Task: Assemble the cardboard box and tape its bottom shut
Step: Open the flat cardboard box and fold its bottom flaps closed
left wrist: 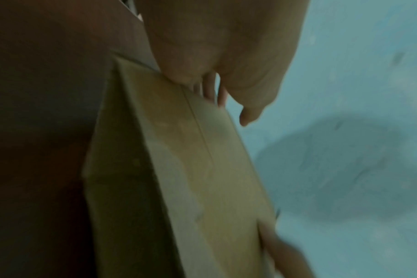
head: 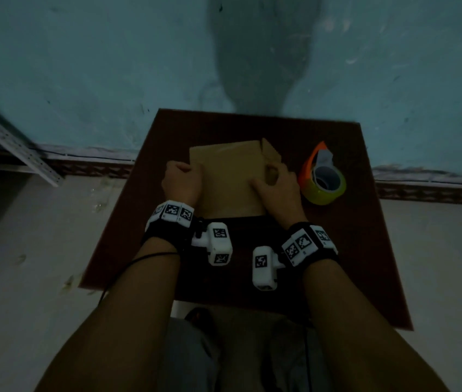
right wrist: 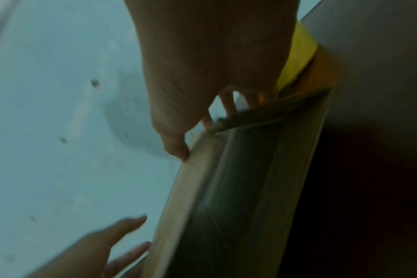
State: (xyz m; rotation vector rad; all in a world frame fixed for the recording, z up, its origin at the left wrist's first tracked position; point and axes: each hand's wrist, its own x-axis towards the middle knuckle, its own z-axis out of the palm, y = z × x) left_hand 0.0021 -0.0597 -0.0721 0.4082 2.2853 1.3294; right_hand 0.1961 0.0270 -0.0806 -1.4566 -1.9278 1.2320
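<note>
A brown cardboard box [head: 230, 176] lies mostly flat on the dark red-brown table [head: 365, 250], with its right side lifting open. My left hand [head: 181, 179] grips the box's left edge, thumb on top and fingers curled round it. My right hand [head: 276, 185] grips the right edge where a panel stands up. The left wrist view shows the left hand [left wrist: 214, 56] on the cardboard [left wrist: 191, 169]. In the right wrist view, the right hand [right wrist: 214, 65] pinches the box [right wrist: 226, 188], which gapes open. A tape dispenser [head: 323, 176] with an orange handle and a yellow-green roll sits just right of the box.
The small table stands against a teal wall [head: 111, 66]. A grey perforated metal rail [head: 12, 142] leans at the far left. Pale floor surrounds the table. My knees [head: 224, 349] are under the table's near edge. The scene is dim.
</note>
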